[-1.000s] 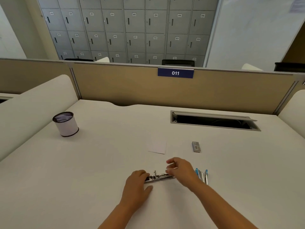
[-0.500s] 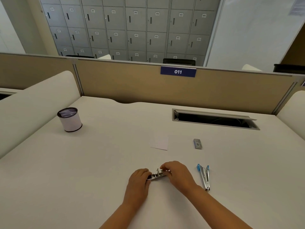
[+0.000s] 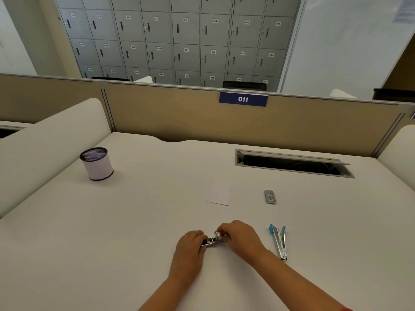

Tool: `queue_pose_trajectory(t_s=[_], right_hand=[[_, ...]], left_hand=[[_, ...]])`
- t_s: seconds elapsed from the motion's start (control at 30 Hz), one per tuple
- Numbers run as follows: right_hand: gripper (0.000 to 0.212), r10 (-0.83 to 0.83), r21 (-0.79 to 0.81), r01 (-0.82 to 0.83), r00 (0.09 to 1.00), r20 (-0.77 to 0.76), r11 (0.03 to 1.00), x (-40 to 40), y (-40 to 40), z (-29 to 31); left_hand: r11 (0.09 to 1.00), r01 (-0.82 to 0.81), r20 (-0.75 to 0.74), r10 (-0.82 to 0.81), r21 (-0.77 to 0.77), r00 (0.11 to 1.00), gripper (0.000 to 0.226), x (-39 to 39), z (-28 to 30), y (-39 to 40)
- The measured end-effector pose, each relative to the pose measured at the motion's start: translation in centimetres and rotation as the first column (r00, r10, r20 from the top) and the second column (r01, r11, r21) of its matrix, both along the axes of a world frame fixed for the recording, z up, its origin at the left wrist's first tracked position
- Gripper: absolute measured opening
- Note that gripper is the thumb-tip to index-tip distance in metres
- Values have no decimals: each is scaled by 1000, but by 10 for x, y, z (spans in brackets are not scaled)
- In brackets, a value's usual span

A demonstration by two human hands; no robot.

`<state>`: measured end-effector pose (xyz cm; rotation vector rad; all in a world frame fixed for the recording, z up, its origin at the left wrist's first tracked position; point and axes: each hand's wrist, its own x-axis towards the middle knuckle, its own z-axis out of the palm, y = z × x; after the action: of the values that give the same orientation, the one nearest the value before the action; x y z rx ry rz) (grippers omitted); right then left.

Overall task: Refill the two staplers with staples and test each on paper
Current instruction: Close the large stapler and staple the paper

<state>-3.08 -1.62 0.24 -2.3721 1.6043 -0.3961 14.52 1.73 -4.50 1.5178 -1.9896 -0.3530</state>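
A small metal stapler (image 3: 213,240) lies on the white desk (image 3: 134,221) near me, its top opened. My left hand (image 3: 189,248) grips its left end. My right hand (image 3: 239,237) curls over its right end, fingertips pinching at the magazine; whether staples are in those fingers is hidden. A second stapler (image 3: 279,241), silver with blue tips, lies spread open to the right, apart from both hands. Farther back lie a small white paper (image 3: 219,195) and a grey staple box (image 3: 269,196).
A white cylindrical holder (image 3: 97,163) with a dark rim stands at the back left. A cable slot (image 3: 292,163) with a raised lid opens at the back right. A tan partition (image 3: 202,117) closes the desk's far edge; white curved dividers flank both sides.
My right hand has drawn leftward over the metal stapler's right end, uncovering the blue-tipped stapler. The left hand keeps its hold. The camera has tilted slightly.
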Motion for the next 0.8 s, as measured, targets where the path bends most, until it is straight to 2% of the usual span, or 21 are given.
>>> queue_pose_trajectory(t_s=[0.43, 0.6, 0.7, 0.8], right_hand=[[31, 12, 27, -10, 996, -89, 1000, 0, -8, -3], [40, -189, 75, 181, 976, 110, 981, -14, 2, -11], [49, -351, 149, 326, 916, 196, 934, -18, 15, -22], [57, -407, 181, 370, 876, 259, 911, -11, 26, -30]], left_hand=[[1000, -1, 57, 1, 10, 998, 25, -1, 4, 0], [991, -121, 90, 126, -58, 988, 39, 0, 5, 4], [985, -163, 35, 165, -61, 986, 26, 3, 4, 6], [991, -131, 76, 131, 3, 988, 10, 5, 14, 4]])
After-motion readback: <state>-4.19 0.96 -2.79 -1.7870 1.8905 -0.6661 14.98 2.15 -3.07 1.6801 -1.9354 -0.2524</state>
